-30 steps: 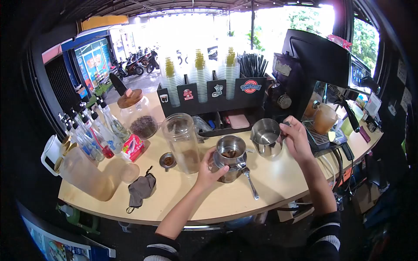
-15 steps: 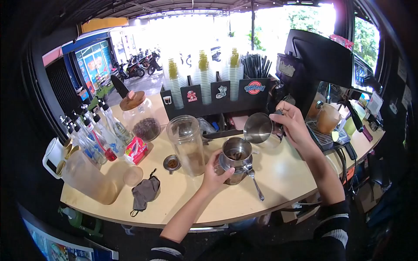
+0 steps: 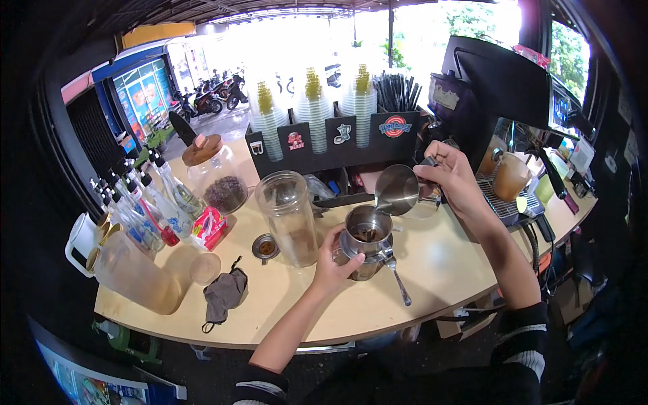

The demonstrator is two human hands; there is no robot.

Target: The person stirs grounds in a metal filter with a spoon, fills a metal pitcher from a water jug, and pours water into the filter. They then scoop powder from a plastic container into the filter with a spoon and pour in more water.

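Note:
My left hand (image 3: 334, 265) wraps the side of a metal coffee drip filter (image 3: 368, 233), thumb at the front near its base. Dark contents show inside, and it sits on a cup (image 3: 368, 271) largely hidden by the filter and my fingers. Gripping the handle of a metal pitcher (image 3: 398, 190), my right hand (image 3: 452, 175) holds it tilted, its spout over the filter's rim. Whether liquid flows from it is too small to tell. A spoon (image 3: 398, 282) rests against the filter's right side. To the left are a tall clear container (image 3: 290, 223) and a small round metal piece (image 3: 265, 248).
Behind stands a black organizer (image 3: 351, 145) with stacked plastic cups (image 3: 314, 111) and straws (image 3: 397, 93). Pump bottles (image 3: 145, 209), a jar of dark beans (image 3: 226, 192), a plastic jug (image 3: 135, 273) and a dark cloth mask (image 3: 225, 295) are left. A coffee machine (image 3: 499, 88) stands right.
The pitcher has moved slightly left and tilted further, bringing its spout over the filter. My left hand stays around the filter. The whole view has shifted a little.

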